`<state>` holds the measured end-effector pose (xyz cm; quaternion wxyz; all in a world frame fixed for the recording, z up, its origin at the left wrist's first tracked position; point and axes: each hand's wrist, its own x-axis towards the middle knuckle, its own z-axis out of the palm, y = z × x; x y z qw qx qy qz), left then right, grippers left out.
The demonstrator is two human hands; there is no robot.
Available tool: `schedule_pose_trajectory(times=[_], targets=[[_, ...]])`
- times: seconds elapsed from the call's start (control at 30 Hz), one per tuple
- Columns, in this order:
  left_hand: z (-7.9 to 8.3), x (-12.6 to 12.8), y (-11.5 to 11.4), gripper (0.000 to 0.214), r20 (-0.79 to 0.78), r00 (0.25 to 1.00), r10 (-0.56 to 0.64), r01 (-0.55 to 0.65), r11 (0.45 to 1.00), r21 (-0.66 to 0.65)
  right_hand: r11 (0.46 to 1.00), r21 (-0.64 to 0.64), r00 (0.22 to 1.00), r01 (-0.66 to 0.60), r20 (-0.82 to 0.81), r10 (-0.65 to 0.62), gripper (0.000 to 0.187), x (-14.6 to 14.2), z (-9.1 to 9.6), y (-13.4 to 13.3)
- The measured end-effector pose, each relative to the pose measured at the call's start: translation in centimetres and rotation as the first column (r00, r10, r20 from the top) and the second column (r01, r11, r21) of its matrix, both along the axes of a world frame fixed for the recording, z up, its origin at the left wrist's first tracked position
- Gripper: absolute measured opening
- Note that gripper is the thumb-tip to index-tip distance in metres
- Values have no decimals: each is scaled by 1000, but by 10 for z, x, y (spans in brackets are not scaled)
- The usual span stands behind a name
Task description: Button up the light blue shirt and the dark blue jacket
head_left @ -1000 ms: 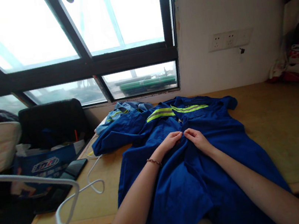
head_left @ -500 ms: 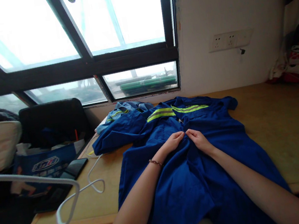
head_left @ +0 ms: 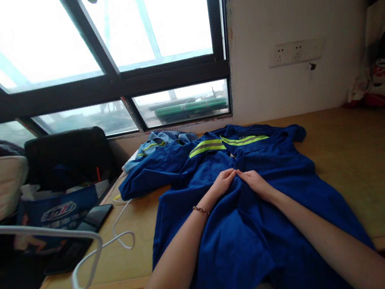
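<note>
A dark blue work jacket (head_left: 225, 241) with yellow and grey reflective stripes across the chest lies spread front side up, its lower part hanging over the table's near edge. At the middle of its front opening, my left hand (head_left: 225, 180) is closed in a pinch on the left front edge. My right hand (head_left: 255, 183) pinches the other front edge, its fingertips touching those of the left. Whatever small fastening lies between the fingertips is hidden. Just above the hands, a small light spot shows at the opening.
Behind the left sleeve lies a light blue garment (head_left: 166, 138) on the wooden table (head_left: 374, 175). A white cable (head_left: 123, 239) loops at the left, near a dark phone (head_left: 96, 216). A blue bag (head_left: 57, 208) and a black chair (head_left: 71, 155) stand beyond the left edge.
My right hand has shifted slightly left, bringing its fingertips against my left hand's. The jacket lies almost as before.
</note>
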<state>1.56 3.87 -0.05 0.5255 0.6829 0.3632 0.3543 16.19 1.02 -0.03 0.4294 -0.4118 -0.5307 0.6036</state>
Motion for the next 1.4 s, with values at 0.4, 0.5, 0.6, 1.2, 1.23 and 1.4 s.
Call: schedule_pose_trajectory(times=[0.4, 0.5, 0.6, 1.2, 1.23, 1.4], targets=[[2, 1, 1, 30, 91, 992, 90, -94, 995, 33, 969, -244, 962, -52, -272, -17, 24, 7, 6, 1], [4, 0, 0, 30, 95, 991, 90, -84, 994, -68, 984, -174, 966, 45, -242, -87, 23, 6, 4, 1], [9, -2, -3, 28, 117, 988, 105, -87, 985, -149, 993, -26, 980, 113, -163, -116, 25, 6, 4, 0], [1, 4, 3, 33, 151, 987, 61, -54, 997, -48, 955, 289, 997, 70, 1, -74, 22, 1, 1, 1], [-1, 5, 5, 32, 143, 986, 87, -85, 996, -26, 953, 286, 995, 98, -6, -100, 23, 2, 0, 3], [-3, -4, 11, 26, -33, 921, 387, -377, 910, 172, 869, 266, 904, 417, -24, -426, 33, 13, -7, 16]])
